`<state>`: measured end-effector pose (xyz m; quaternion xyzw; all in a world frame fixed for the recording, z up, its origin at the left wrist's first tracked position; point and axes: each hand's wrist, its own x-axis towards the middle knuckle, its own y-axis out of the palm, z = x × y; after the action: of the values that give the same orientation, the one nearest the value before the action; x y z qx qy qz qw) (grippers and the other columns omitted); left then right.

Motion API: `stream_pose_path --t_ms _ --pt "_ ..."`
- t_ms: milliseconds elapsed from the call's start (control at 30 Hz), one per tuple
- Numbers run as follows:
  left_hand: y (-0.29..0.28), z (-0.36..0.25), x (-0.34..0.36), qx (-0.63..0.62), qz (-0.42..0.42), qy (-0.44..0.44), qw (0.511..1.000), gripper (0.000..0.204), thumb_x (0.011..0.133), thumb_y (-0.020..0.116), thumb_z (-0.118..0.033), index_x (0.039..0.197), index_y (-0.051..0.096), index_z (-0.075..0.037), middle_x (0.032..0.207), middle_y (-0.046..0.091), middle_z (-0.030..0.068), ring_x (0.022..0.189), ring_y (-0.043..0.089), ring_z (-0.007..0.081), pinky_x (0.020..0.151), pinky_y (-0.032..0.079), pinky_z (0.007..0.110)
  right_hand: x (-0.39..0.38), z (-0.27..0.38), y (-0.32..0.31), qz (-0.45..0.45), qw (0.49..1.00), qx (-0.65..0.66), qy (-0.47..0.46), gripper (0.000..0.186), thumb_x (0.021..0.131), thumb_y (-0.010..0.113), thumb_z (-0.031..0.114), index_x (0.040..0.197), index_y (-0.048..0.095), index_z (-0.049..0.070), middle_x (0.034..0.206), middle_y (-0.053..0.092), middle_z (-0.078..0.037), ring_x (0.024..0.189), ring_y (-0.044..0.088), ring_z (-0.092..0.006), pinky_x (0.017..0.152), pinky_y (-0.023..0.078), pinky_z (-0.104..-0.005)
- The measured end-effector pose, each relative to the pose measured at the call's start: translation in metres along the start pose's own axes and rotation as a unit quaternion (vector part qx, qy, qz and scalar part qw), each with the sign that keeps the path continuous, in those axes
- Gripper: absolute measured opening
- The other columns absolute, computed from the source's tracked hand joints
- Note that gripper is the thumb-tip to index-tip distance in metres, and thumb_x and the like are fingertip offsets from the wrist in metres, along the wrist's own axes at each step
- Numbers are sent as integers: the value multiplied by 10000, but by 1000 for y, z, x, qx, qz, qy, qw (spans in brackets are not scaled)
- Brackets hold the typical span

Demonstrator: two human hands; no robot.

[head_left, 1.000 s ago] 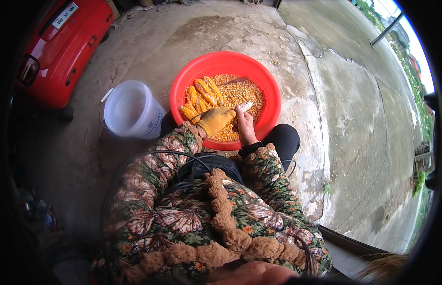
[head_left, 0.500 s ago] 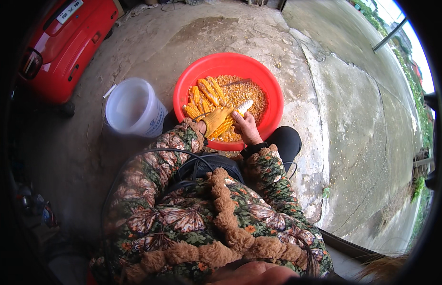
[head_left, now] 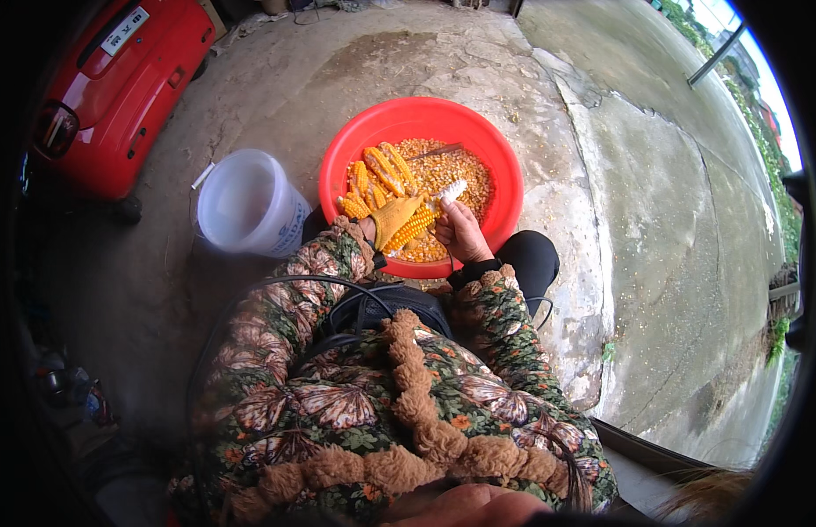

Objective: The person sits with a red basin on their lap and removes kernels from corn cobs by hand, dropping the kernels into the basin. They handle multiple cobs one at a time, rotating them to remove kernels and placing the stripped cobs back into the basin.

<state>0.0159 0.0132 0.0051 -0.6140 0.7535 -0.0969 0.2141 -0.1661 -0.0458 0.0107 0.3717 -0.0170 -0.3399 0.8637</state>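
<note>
A wide red basin [head_left: 337,158] in front of me holds loose yellow kernels [head_left: 469,176] and several unshelled ears of corn [head_left: 384,171] heaped at its left. My left hand [head_left: 395,218], in a yellow glove, is closed over a yellow ear of corn [head_left: 414,228] near the basin's front side. To its right, my bare right hand [head_left: 461,233] is closed on a corn cob whose bare white end [head_left: 453,191] points up and right. The two hands almost meet. Whether the yellow ear and the white cob are one piece is hidden by my fingers. A dark thin tool [head_left: 438,151] lies on the kernels.
Left of the basin stands a translucent white bucket [head_left: 241,206]. A red vehicle [head_left: 127,97] is parked at the upper left. Stray kernels dot the cracked concrete floor [head_left: 566,211] to the right. A black cable [head_left: 311,277] runs across my left sleeve.
The white cob end has shifted slightly, with less yellow showing beside my right thumb. My hands stay close together over the basin, and the view has turned a little.
</note>
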Motion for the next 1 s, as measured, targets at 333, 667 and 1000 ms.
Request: stream_pose_path --t_ms 333,667,1000 --pt "16 28 22 423 -82 140 891 389 888 486 -179 1209 457 39 978 621 214 891 626 348 744 507 403 9 -17 11 -132 986 -104 -17 320 938 549 423 801 480 142 551 334 68 410 298 -57 383 201 -227" --pt "4 32 17 -215 19 7 976 373 896 549 -302 1162 513 -43 909 635 105 767 632 248 635 520 318 4 0 -4 34 999 -2 -16 212 953 558 319 865 453 157 642 331 65 467 252 -40 405 201 -202" --pt "7 21 16 356 -53 123 925 615 693 728 -215 1200 474 22 975 615 198 887 614 356 744 512 408 4 -5 3 -75 997 -24 8 250 946 560 382 893 490 148 578 295 91 420 237 -33 393 187 -210"
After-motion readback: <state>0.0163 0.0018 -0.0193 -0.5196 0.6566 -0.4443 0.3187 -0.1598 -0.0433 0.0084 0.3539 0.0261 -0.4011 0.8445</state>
